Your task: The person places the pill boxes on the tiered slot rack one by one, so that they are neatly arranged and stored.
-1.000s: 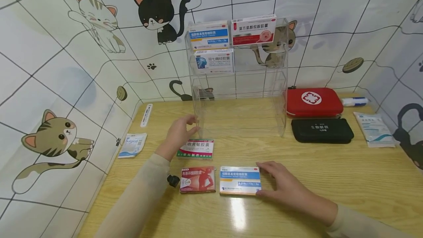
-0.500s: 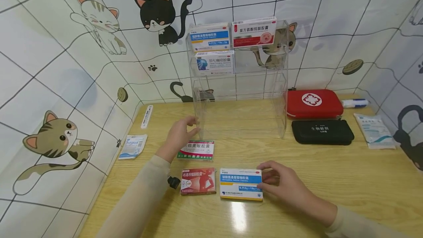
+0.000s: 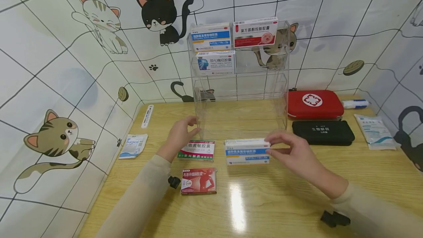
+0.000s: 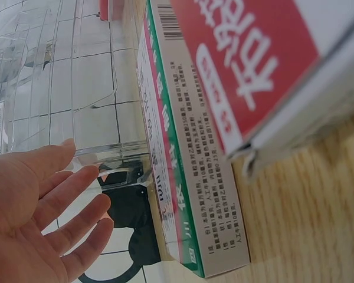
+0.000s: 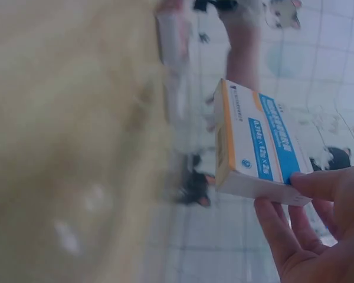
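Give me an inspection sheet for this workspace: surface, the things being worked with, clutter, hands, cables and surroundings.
Surface: pale wood-look table, bright glare near the front.
Working things: blue-and-white box raised off the table; red box and green-edged box lying on it; clear stand carrying three boxes.
Clutter: red case, black case, marker and packet at right; second packet and white strip at left.
Left hand: fingers relaxed at the stand's lower left side; contact unclear.
Right hand: pinches the blue-and-white box by its right end.
Cables: nothing seen.
Surroundings: tile-patterned wall with cartoon cats.
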Demonstrator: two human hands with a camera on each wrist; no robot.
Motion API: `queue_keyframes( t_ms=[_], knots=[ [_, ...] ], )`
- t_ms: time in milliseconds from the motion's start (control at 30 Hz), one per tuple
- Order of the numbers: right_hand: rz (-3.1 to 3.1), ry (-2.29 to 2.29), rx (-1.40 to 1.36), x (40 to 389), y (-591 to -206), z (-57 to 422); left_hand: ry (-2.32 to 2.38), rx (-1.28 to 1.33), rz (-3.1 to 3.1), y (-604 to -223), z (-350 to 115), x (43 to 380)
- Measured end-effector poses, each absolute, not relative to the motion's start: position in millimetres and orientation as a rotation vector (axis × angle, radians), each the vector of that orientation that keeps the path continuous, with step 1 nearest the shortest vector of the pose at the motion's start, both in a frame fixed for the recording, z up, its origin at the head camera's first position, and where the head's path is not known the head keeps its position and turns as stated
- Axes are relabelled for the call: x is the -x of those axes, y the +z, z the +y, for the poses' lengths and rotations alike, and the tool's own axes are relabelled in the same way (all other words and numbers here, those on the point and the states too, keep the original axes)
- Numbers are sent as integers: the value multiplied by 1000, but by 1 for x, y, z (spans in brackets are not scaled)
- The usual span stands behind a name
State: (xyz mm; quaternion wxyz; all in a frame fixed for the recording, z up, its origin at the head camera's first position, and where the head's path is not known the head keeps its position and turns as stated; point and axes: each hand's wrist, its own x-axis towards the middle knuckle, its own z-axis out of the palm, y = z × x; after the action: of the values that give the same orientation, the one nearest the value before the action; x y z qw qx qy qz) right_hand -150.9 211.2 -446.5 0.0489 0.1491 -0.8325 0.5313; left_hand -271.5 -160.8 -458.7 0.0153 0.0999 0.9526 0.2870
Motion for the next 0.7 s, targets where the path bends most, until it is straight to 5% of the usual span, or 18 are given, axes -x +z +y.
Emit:
queue_keyframes(
  t_ms=[700],
  knots=[
    [-2197,1299,-396,293,-284,266,912,-312,2955,-461,-160,272]
  ],
)
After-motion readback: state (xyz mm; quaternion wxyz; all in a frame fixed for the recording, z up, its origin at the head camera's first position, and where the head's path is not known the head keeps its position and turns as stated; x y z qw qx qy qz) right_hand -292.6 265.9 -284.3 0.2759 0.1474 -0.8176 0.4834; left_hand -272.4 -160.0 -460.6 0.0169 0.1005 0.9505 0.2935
